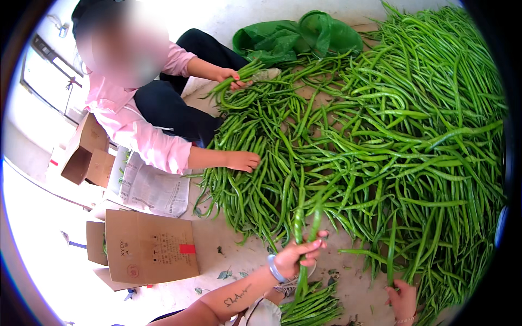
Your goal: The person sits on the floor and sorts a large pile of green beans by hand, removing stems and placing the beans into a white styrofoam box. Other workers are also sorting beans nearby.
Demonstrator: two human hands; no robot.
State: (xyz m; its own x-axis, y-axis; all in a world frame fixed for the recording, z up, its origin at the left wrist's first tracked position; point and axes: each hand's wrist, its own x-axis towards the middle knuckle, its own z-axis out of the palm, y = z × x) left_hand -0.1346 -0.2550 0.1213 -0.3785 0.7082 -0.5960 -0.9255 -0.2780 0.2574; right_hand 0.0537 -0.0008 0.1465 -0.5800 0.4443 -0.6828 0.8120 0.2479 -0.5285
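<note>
My left hand (294, 257), with a pale bangle at the wrist, grips a few long green chili peppers (299, 224) that stick out above and below the fist. At the lower right, my right hand (401, 299) pinches the lower end of one long green pepper (391, 252) beside the large heap. Below my left hand, a smaller bunch of green peppers (316, 305) lies on the floor by a shoe. The large heap of long green peppers (412, 134) spreads over the floor to the right.
Opposite sits a person in a pink top (134, 134), one hand (234, 79) holding a bunch, the other (243, 161) on a pepper pile (240, 187). A green woven sack (297, 36) lies behind. Cardboard boxes (151, 248) and newspaper (155, 187) are at left; leaf scraps (224, 274) dot the floor.
</note>
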